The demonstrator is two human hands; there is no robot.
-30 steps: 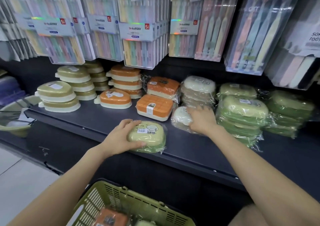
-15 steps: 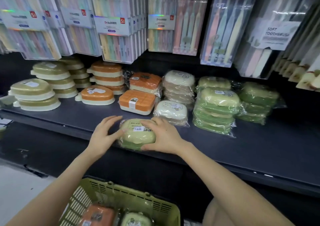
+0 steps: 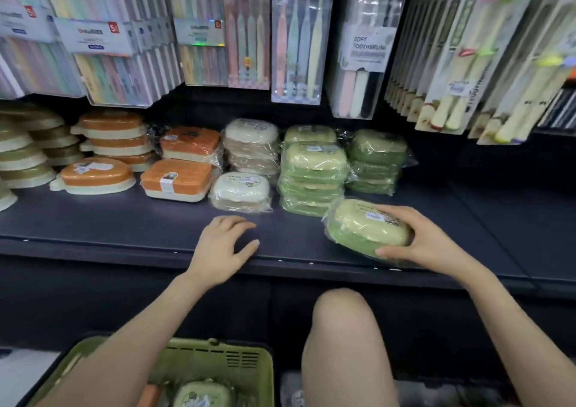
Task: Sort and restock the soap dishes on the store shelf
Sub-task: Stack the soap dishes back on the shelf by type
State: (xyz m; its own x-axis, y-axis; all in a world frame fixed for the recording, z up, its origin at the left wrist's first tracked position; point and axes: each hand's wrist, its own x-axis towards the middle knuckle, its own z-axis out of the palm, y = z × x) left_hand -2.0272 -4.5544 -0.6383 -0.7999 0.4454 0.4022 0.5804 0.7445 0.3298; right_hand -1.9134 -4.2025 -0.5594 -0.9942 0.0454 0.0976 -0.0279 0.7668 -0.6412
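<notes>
Toothbrush packs [image 3: 296, 32] hang over dark shelf [image 3: 124, 225]. Green basket [image 3: 249, 360] below. Green dish stack [image 3: 313, 176] just behind wrapped green soap dish [image 3: 364, 229], tilted at shelf front; R hand [image 3: 427, 241] fingers curled round it. L hand [image 3: 221, 247] empty, fingers loose.

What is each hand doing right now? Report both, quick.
Left hand: open, fingers relaxed, holding nothing, at the front of the shelf.
Right hand: closed around the wrapped green soap dish.

Dark shelf [image 3: 124, 222] w/ soap dish stacks [image 3: 311, 176]
</notes>
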